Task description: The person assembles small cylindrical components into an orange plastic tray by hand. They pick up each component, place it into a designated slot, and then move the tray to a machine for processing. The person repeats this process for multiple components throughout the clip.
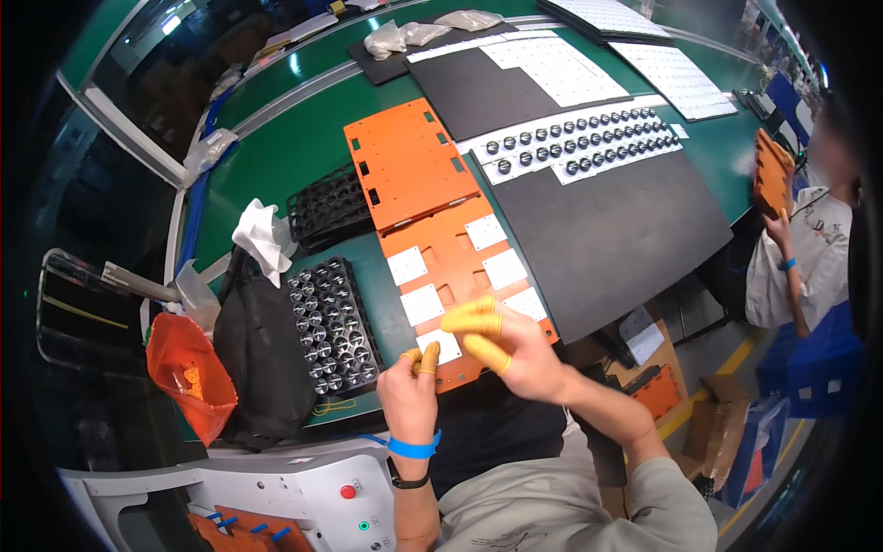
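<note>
My left hand [407,396], in yellow finger cots with a blue wrist strap, is at the near left corner of an orange fixture plate [448,248]. Its fingers are pinched together beside a white square board [439,346]; whatever they may hold is too small to make out. Over the near right part of the plate hovers my right hand [524,354], also in yellow finger cots, with thumb and fingers apart and nothing visible between them. Several more white square boards [504,268] lie in two columns on the plate. A second orange plate [411,164] adjoins its far end.
Left of the fixture stands a black tray [370,324] of round black-and-silver parts, with another black tray [322,212] behind. White sheets [543,164] carrying round black parts lie on a black mat [607,248]. An orange bag [189,373] hangs left. At right, a co-worker holds an orange plate [771,175].
</note>
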